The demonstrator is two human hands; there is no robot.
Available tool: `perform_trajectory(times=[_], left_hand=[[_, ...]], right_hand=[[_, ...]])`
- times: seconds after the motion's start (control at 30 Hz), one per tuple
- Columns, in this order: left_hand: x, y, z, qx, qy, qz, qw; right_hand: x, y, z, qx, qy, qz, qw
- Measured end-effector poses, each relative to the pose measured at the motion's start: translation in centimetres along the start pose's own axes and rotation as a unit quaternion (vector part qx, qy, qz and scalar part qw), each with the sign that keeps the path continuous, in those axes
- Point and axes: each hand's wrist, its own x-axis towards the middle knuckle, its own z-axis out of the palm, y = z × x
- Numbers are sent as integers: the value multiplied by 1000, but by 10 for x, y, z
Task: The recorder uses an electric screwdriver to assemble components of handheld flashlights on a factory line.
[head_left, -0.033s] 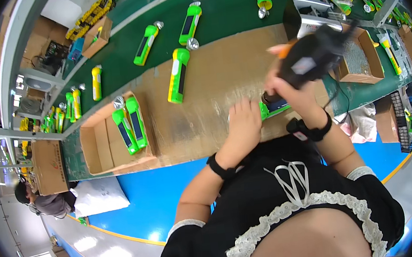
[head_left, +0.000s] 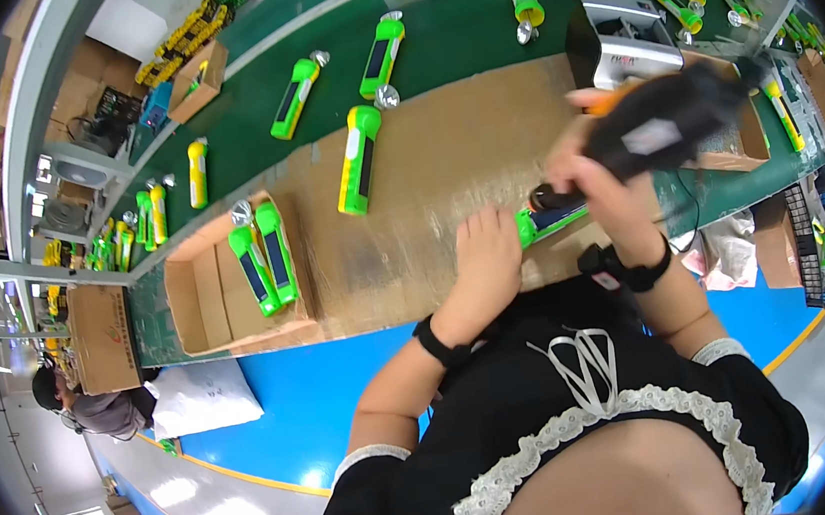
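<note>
A green flashlight (head_left: 547, 220) lies on the brown cardboard sheet (head_left: 442, 154) at the near edge of the bench. My left hand (head_left: 486, 262) rests flat on its left end and presses it down. My right hand (head_left: 598, 186) grips a black power screwdriver (head_left: 664, 115) with an orange part at the back. The tool points down onto the flashlight's dark middle section. Both wrists wear black bands.
An open cardboard box (head_left: 197, 295) at the left holds two green flashlights. Another flashlight (head_left: 359, 159) lies on the cardboard sheet, and several more sit on the green belt (head_left: 468, 20). A grey metal machine (head_left: 617, 35) stands behind my right hand. A person (head_left: 86, 404) sits at far left.
</note>
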Motion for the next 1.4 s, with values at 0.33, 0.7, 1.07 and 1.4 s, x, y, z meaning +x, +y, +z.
perform_trajectory(times=[0.33,0.7,1.07,1.4], left_hand=[[124,-56,39,149,-62,-188,969],[233,-228,49,154,28,-332,930],[131,-88,20,165,46,-153,973],[16,-17,-26,-106,-103,-4,989]], right_hand=[[-40,-70,-77,-20,136,-126,982],[-63,-49,-107,-146,171,-61,973],[24,-34,-133,-142,239,-198,940],[60,-30,-130,-172,257,-97,946]])
